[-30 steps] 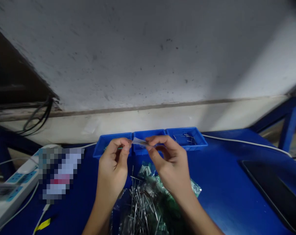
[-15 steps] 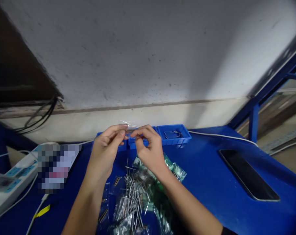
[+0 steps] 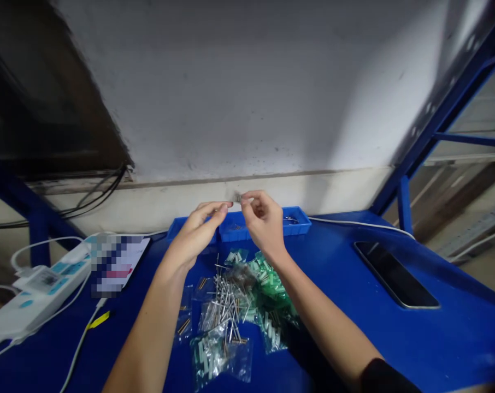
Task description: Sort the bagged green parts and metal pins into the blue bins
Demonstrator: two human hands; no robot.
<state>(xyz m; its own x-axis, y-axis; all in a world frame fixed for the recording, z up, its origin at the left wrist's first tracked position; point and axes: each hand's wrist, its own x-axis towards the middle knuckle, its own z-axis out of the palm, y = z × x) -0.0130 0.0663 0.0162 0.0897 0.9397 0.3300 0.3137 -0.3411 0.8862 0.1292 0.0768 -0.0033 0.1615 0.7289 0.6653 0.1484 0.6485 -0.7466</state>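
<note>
Both hands are raised above the blue bins, fingertips close together. My right hand (image 3: 264, 221) pinches a small clear plastic bag (image 3: 236, 196), which is blurred. My left hand (image 3: 198, 232) is closed just beside it, thumb against the fingers; what lies between them, if anything, is too small to make out. Below, on the blue table, lies a heap of thin metal rods (image 3: 227, 297). Around them are clear packets with green and white pieces (image 3: 272, 278) and packets with brown-black pins (image 3: 184, 326).
Blue bins stand along the wall: a left one (image 3: 176, 225), a middle one (image 3: 231, 233) and a right one (image 3: 299, 224) with small rods. A dark phone (image 3: 395, 275) lies at right. At left are a lit phone (image 3: 128, 262), a power strip (image 3: 46, 297) and white cables (image 3: 81, 349).
My hands have shifted slightly up and right. The clear bag, earlier above my left fingertips, now shows at my right fingertips. The camera view has also turned a little.
</note>
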